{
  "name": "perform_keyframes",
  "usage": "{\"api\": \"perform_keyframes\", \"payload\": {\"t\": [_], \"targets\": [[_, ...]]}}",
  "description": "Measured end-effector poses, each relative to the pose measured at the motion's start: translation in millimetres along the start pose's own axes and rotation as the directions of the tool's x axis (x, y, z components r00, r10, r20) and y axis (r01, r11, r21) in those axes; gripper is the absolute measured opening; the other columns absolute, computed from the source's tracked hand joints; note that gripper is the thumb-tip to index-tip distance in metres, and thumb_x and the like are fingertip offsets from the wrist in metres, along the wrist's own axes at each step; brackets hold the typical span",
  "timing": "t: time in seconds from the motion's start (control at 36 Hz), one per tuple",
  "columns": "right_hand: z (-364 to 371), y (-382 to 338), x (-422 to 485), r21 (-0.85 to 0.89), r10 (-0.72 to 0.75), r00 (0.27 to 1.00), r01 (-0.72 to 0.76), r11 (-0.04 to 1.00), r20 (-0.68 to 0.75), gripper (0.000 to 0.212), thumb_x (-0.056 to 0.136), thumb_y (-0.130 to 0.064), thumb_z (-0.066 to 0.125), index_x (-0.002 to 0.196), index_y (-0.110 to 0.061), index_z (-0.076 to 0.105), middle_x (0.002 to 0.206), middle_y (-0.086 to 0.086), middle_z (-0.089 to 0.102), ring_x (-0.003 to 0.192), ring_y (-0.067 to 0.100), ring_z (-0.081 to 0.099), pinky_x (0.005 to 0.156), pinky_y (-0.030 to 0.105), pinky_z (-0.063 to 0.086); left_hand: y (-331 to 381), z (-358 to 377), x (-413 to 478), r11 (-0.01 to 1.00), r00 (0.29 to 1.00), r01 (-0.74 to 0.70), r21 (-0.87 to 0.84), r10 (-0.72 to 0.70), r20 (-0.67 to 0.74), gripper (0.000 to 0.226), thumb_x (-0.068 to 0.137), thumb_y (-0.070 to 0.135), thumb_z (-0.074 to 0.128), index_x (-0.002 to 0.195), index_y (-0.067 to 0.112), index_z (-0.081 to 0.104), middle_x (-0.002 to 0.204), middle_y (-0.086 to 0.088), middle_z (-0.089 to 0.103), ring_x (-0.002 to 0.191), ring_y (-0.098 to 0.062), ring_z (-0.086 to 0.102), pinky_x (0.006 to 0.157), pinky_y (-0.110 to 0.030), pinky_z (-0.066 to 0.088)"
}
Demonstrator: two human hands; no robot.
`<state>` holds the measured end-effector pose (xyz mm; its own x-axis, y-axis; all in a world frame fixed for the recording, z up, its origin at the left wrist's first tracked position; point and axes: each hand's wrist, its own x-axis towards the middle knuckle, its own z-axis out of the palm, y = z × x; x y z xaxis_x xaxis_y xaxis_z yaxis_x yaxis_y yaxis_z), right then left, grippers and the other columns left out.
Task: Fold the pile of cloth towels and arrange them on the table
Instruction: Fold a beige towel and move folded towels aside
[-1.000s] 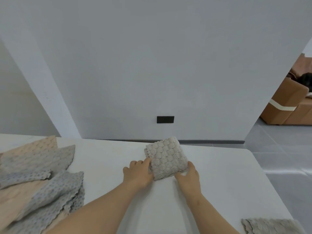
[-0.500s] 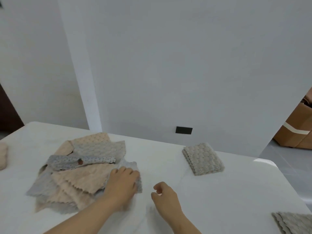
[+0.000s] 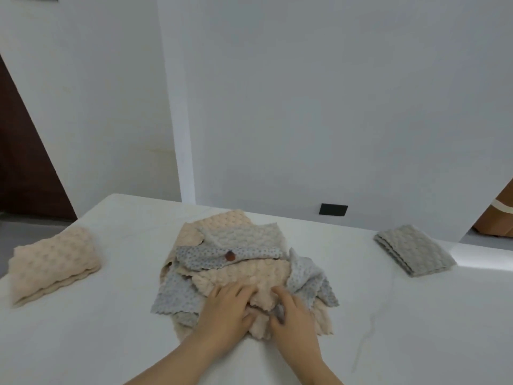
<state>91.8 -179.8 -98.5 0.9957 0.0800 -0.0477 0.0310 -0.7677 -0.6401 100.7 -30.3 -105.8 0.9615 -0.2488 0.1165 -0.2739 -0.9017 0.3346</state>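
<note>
A loose pile of beige and grey towels [image 3: 230, 254] lies in the middle of the white table [image 3: 416, 315]. My left hand [image 3: 226, 309] and my right hand [image 3: 294, 315] both rest on its near edge, and their fingers bunch up a beige towel [image 3: 261, 276] between them. A folded grey towel [image 3: 413, 252] sits at the far right. A folded stack of beige towels [image 3: 54, 263] lies at the left.
A white wall with a small black plate [image 3: 333, 209] stands just behind the table. A dark door [image 3: 25, 151] shows at the far left and a brown box [image 3: 499, 218] at the far right.
Both hands left the folded grey towel at the right and came to the pile. The right hand joined the left on the beige towel. The view swung left.
</note>
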Motion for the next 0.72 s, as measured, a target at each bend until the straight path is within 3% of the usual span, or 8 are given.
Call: {"api": "perform_keyframes", "payload": {"t": [0.06, 0.11, 0.19, 0.28, 0.33, 0.39, 0.56, 0.72], "targets": [[14, 6, -2, -0.060, -0.019, 0.998, 0.016, 0.998, -0.056, 0.053, 0.085, -0.032, 0.042, 0.137, -0.034, 0.035, 0.134, -0.005, 0.044, 0.123, 0.014, 0.041, 0.097, 0.020, 0.029, -6, 14, -1, 1.000, 0.996, -0.017, 0.005, 0.018, -0.085, 0.069, 0.073, 0.057, 0.017, 0.134, 0.033, 0.038, 0.136, 0.018, 0.041, 0.129, -0.006, 0.035, 0.107, -0.024, 0.019], [28, 13, -7, -0.058, -0.028, 0.993, 0.021, 0.998, -0.114, 0.061, 0.073, -0.039, 0.036, 0.132, -0.029, 0.047, 0.125, -0.001, 0.053, 0.117, 0.020, 0.047, 0.095, 0.026, 0.033, -5, 20, -2, 1.000, 0.991, 0.021, 0.023, -0.018, -0.133, 0.044, 0.083, 0.051, 0.036, 0.121, 0.036, 0.051, 0.118, 0.019, 0.055, 0.114, -0.009, 0.052, 0.100, -0.030, 0.033], [44, 29, -10, -0.063, -0.067, 0.957, 0.051, 0.997, -0.284, 0.050, 0.068, -0.031, 0.046, 0.113, -0.019, 0.065, 0.105, 0.002, 0.067, 0.094, 0.026, 0.062, 0.083, 0.035, 0.048, -6, 38, -3, 0.999, 0.949, 0.050, 0.013, -0.043, -0.311, 0.022, 0.067, 0.051, 0.060, 0.084, 0.038, 0.065, 0.071, 0.017, 0.062, 0.067, -0.010, 0.063, 0.064, -0.027, 0.051], [50, 34, -22, -0.146, -0.201, 0.913, 0.159, 0.977, -0.354, 0.041, 0.070, -0.025, 0.046, 0.104, -0.020, 0.068, 0.098, -0.003, 0.068, 0.086, 0.020, 0.064, 0.078, 0.029, 0.049, 3, 49, -6, 0.993, 0.928, 0.111, -0.031, -0.115, -0.355, 0.027, 0.058, 0.035, 0.083, 0.079, 0.034, 0.067, 0.069, 0.011, 0.062, 0.069, -0.017, 0.062, 0.069, -0.035, 0.051], [50, 33, -29, -0.105, -0.208, 0.905, 0.181, 0.978, -0.370, 0.038, 0.080, -0.018, 0.046, 0.115, -0.022, 0.062, 0.112, -0.007, 0.061, 0.105, 0.015, 0.054, 0.091, 0.023, 0.038, 7, 52, -12, 0.980, 0.892, 0.125, -0.153, -0.178, -0.415, 0.014, 0.076, 0.028, 0.072, 0.090, 0.027, 0.067, 0.086, 0.006, 0.065, 0.088, -0.022, 0.059, 0.088, -0.037, 0.042], [50, 34, -37, -0.056, -0.183, 0.902, 0.175, 0.983, -0.392, 0.035, 0.088, -0.015, 0.048, 0.121, -0.024, 0.056, 0.116, -0.011, 0.054, 0.112, 0.010, 0.045, 0.091, 0.015, 0.030, 7, 54, -15, 0.962, 0.852, 0.135, -0.238, -0.236, -0.467, 0.014, 0.087, 0.025, 0.057, 0.099, 0.022, 0.065, 0.099, 0.004, 0.062, 0.102, -0.021, 0.052, 0.095, -0.035, 0.031], [50, 41, -63, 0.029, -0.131, 0.916, 0.153, 0.988, -0.381, 0.036, 0.083, -0.027, 0.038, 0.113, -0.019, 0.056, 0.105, -0.009, 0.053, 0.107, 0.013, 0.047, 0.080, 0.020, 0.032, 9, 57, -41, 0.916, 0.761, 0.040, -0.400, -0.287, -0.582, 0.008, 0.086, 0.008, 0.053, 0.087, 0.009, 0.061, 0.090, -0.005, 0.060, 0.089, -0.025, 0.052, 0.080, -0.038, 0.041], [45, 48, -97, 0.073, -0.120, 0.931, 0.155, 0.985, -0.344, 0.037, 0.088, -0.013, 0.044, 0.123, -0.024, 0.048, 0.122, -0.006, 0.051, 0.113, 0.012, 0.046, 0.093, 0.023, 0.036, 26, 53, -78, 0.892, 0.747, -0.001, -0.453, -0.300, -0.593, 0.008, 0.089, 0.006, 0.049, 0.091, 0.010, 0.055, 0.090, 0.004, 0.047, 0.086, -0.014, 0.042, 0.071, -0.025, 0.030]]}}
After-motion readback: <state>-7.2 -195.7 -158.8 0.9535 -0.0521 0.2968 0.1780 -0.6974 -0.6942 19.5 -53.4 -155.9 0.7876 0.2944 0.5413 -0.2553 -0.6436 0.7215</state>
